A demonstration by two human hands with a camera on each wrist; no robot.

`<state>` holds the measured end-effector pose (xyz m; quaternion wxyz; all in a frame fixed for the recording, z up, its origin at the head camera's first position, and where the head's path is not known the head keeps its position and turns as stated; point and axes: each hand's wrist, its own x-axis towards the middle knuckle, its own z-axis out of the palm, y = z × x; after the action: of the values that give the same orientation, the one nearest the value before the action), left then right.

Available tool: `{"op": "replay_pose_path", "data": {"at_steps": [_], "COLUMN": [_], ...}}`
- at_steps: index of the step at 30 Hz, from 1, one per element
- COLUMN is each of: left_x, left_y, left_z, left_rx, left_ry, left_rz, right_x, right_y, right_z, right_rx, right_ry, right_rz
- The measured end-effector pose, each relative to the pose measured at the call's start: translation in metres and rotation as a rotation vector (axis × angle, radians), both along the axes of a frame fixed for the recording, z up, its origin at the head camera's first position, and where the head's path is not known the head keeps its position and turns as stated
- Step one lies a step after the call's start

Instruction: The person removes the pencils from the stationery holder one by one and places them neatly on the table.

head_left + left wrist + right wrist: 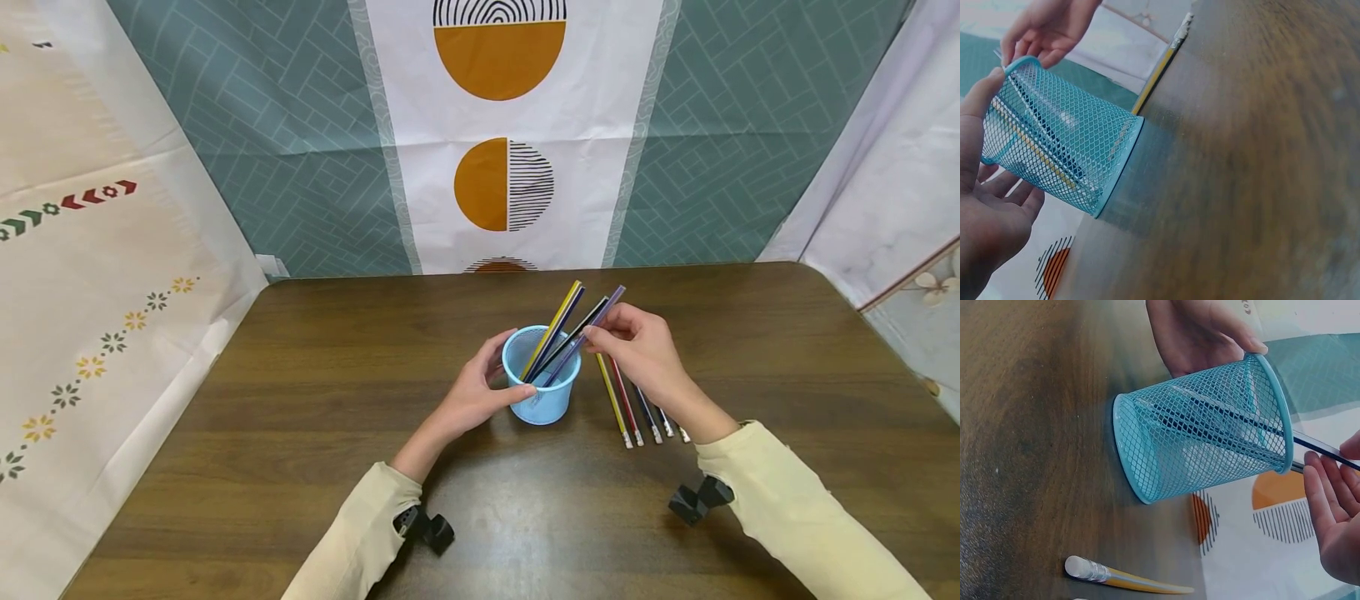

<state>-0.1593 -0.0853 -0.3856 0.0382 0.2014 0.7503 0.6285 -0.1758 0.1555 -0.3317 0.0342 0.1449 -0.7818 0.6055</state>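
A light blue mesh pencil cup (543,408) stands on the table with several pencils leaning in it. My left hand (474,393) holds the cup from its left side, thumb at the near rim and fingers around the far side. With thumb and fingertips, my right hand (645,348) pinches a purple pencil (612,300), whose lower end is inside the cup. Beside it lean a black pencil (597,309), a dark blue pencil (573,302) and a yellow pencil (562,308). Through the mesh, the pencil ends (1166,415) show close to the cup's base.
Right of the cup, several pencils lie side by side on the brown table (360,358), among them a yellow pencil (617,407) and a red pencil (628,407), eraser ends toward me. My right forearm partly covers that row. A patterned cloth (300,167) hangs behind the table's far edge.
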Motion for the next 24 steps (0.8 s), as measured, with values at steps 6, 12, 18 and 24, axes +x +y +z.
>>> {"op": "replay_pose_path", "data": {"at_steps": [6, 12, 18, 24], "left_x": [0.0, 0.0, 0.001, 0.014], "left_y": [0.0, 0.0, 0.001, 0.002], "left_z": [0.0, 0.001, 0.005, 0.029], "left_rx": [0.001, 0.001, -0.002, -0.022], "left_ry": [0.001, -0.005, -0.022, -0.033], "left_rz": [0.001, 0.002, 0.001, -0.015], "right_x": [0.004, 0.005, 0.005, 0.005], "right_y": [0.001, 0.001, 0.001, 0.001], "right_z": [0.001, 0.001, 0.004, 0.01], "right_rx": [0.014, -0.047, -0.078, -0.052], "right_ry": [0.066, 0.124, 0.168, 0.213], "right_rz": [-0.005, 0.0, 0.011, -0.017]}}
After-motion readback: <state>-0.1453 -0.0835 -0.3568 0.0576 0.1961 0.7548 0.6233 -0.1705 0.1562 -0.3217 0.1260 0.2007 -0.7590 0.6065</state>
